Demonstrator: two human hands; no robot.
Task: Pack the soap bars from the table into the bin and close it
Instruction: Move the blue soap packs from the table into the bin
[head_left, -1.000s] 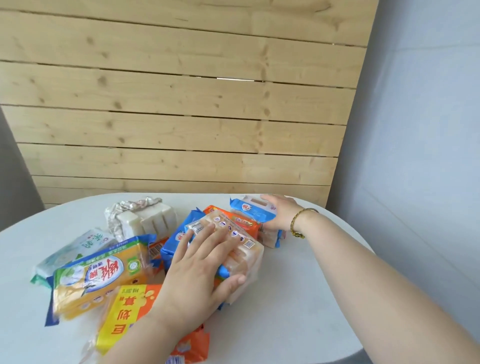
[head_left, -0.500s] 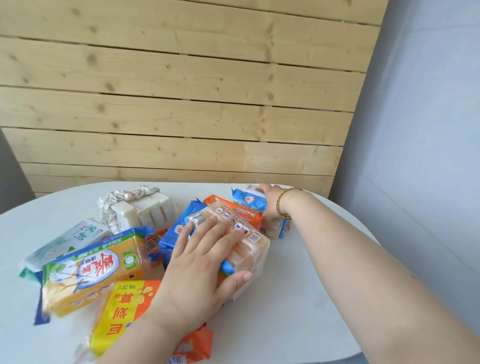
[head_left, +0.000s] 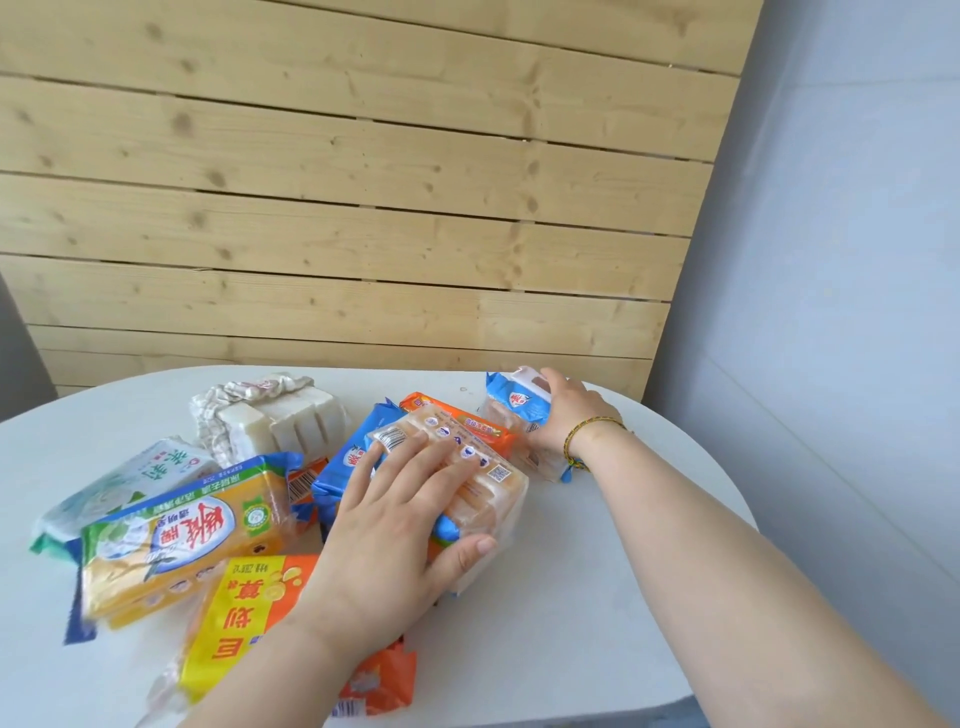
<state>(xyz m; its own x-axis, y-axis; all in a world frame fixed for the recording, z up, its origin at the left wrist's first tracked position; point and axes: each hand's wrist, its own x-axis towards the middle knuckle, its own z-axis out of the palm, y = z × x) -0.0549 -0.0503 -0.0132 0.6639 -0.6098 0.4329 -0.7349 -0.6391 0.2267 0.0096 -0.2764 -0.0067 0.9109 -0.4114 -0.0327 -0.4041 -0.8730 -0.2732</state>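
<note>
A heap of wrapped soap packs lies on the left half of a round white worktop (head_left: 597, 597). The left hand (head_left: 410, 525) grasps a clear pack of orange bars (head_left: 483, 488). Its fingers lie flat along the top and its thumb presses against the near end. This pack's long axis runs diagonally, with the barcode end pointing far-left and the other end near-right. It rests on a blue pack (head_left: 345, 462) and an orange pack (head_left: 467, 423).

At the far right of the heap, the right hand (head_left: 566, 415), which has a beaded bracelet (head_left: 589, 431) on its wrist, curls its fingers round a blue-and-white pack (head_left: 519, 402). The tabbed end of this pack points away toward the wall.

Nearer the left edge lie a yellow-and-green pack (head_left: 182, 540) with its long axis roughly left to right, a yellow-and-orange pack (head_left: 249, 613) and a pale green-and-white pack (head_left: 130, 478). Behind them is a bundle of white bars (head_left: 296, 421) in crinkled clear wrap.

A wall of pale horizontal wooden planks (head_left: 337, 208) stands behind the worktop, and a plain grey-blue wall (head_left: 857, 260) stands to the right.
</note>
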